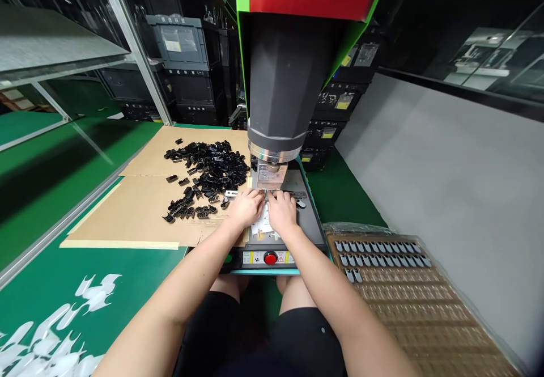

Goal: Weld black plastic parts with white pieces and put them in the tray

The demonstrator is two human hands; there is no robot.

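Observation:
My left hand (247, 207) and my right hand (282, 211) are close together over the machine base, directly beneath the metal press head (272, 177). Fingers on both hands are curled inward at a metal bar (230, 194) that runs crosswise under the head. What the fingertips pinch is hidden behind the hands. Just right of my right hand lies a small grey oval piece (300, 203). A white printed paper (261, 223) shows between my wrists. To the left of my left hand is a heap of small black curved plastic parts (216, 167).
Cardboard (123, 212) lies under the black parts. White film pieces (51, 343) are scattered at lower left. A red button (271, 258) sits on the base's front edge. A brown tray (408, 303) at right holds rows of grey oval pieces. Stacked bins (182, 42) stand behind.

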